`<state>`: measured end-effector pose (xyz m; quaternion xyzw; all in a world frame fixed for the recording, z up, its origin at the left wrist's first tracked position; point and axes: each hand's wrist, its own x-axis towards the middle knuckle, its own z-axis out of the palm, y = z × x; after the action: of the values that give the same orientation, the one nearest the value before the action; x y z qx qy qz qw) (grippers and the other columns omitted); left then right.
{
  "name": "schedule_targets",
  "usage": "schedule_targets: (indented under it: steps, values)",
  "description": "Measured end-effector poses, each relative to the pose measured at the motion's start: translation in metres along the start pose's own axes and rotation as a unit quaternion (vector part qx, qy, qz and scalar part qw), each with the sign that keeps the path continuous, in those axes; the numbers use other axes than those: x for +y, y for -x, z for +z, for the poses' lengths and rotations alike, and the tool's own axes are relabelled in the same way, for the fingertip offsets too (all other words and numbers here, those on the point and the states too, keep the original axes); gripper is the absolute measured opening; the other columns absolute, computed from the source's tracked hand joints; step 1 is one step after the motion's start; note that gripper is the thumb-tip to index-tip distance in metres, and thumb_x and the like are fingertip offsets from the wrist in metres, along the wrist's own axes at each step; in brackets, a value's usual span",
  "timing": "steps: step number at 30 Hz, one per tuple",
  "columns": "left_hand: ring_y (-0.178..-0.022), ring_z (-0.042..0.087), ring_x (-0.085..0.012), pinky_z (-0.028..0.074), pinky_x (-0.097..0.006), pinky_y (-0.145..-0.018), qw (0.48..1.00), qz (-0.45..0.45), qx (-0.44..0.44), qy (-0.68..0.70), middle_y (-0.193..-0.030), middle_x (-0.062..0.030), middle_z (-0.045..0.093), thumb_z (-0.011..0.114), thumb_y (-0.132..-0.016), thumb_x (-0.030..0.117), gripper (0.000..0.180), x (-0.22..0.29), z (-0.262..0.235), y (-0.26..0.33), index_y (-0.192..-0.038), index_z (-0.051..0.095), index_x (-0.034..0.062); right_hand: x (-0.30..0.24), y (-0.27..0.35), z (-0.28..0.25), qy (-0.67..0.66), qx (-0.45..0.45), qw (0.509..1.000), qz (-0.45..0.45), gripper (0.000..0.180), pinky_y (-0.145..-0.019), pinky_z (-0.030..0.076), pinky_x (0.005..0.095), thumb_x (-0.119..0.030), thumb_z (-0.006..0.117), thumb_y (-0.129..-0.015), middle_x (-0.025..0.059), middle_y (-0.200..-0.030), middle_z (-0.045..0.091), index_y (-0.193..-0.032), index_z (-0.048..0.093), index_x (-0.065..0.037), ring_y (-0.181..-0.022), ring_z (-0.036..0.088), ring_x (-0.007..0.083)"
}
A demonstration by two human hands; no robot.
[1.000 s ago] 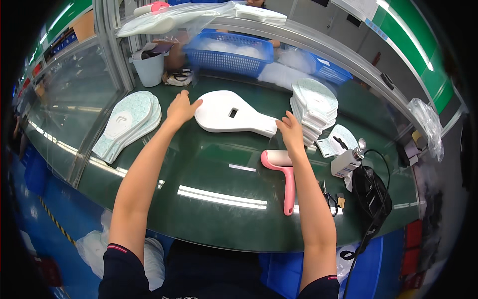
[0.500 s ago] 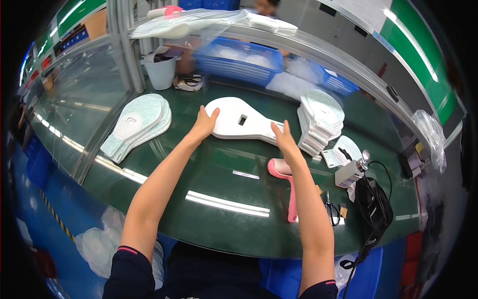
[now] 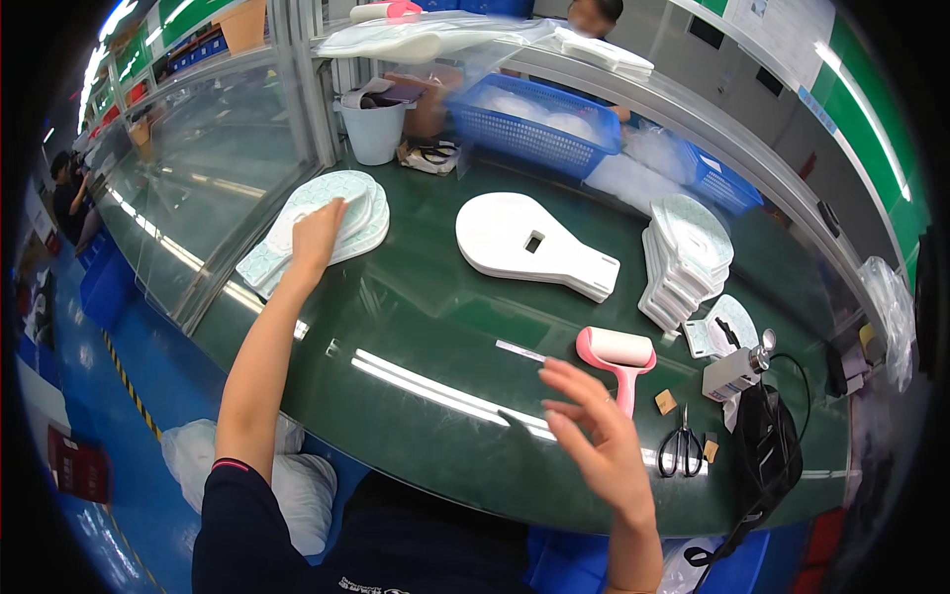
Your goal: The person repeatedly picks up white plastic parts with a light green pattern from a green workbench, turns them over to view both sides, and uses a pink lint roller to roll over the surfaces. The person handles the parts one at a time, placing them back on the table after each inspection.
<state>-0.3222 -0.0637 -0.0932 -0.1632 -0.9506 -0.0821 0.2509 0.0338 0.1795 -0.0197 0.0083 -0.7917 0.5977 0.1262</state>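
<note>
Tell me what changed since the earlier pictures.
The left hand let go of the white paddle-shaped panel and reached left to the patterned pile; the right hand let go too, drawing back toward the person, open. Lint roller and tall stack stayed put.

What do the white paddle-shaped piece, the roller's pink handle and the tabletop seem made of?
White paddle-shaped piece: probably moulded plastic or foam, given the smooth, matt surface. Pink handle: likely smooth plastic, evenly coloured. Tabletop: glossy sheet, perhaps plastic or glass, reflecting brightly.
</note>
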Motion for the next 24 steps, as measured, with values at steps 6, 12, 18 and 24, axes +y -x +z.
schedule_targets:
  steps: [6,12,18,24]
  values:
    - [-0.06,0.06,-0.0221,0.046,-0.03,-0.056,0.938,0.009,0.273,0.213,-0.072,-0.0101,0.063,0.053,-0.085,0.017,0.016,0.042,-0.085,0.019,-0.093,0.06,0.005,-0.014,0.027,0.02,0.007,-0.036,0.999,-0.018,0.033,-0.083,0.045,0.0294,-0.003,0.058,-0.078,0.0113,-0.119,0.05,-0.111,0.054,-0.003,-0.102,0.053,0.0202]
    - [-0.059,0.053,-0.006,0.043,-0.019,-0.054,0.88,0.03,0.108,0.461,-0.069,-0.0055,0.06,0.056,-0.083,0.007,0.011,0.105,-0.152,0.091,-0.091,0.06,0.0017,-0.005,0.023,0.06,-0.082,-0.012,0.996,0.009,0.076,-0.091,0.04,0.0316,-0.007,0.065,-0.074,0.019,-0.131,0.035,-0.134,0.018,-0.004,-0.113,0.047,0.0268]
    - [-0.067,0.063,-0.0184,0.05,-0.025,-0.056,0.804,0.3,-0.086,0.507,-0.085,-0.0102,0.064,0.065,-0.074,0.009,0.019,0.147,-0.183,0.157,-0.092,0.062,0.0032,0.019,0.04,0.07,-0.254,0.022,0.967,-0.027,0.115,-0.1,0.029,0.04,0.0,0.072,-0.064,0.0201,-0.14,0.008,-0.133,-0.019,-0.01,-0.124,0.031,0.0298]
    - [-0.093,0.059,-0.0265,0.045,-0.035,-0.082,0.749,0.357,-0.062,0.555,-0.102,-0.0133,0.06,0.062,-0.078,0.016,0.034,0.149,-0.171,0.154,-0.107,0.054,-0.0003,0.012,0.061,0.056,-0.343,0.09,0.934,0.043,0.061,-0.097,0.033,0.0371,-0.016,0.058,-0.078,0.0176,-0.129,0.038,-0.128,0.028,0.003,-0.116,0.041,0.0276]
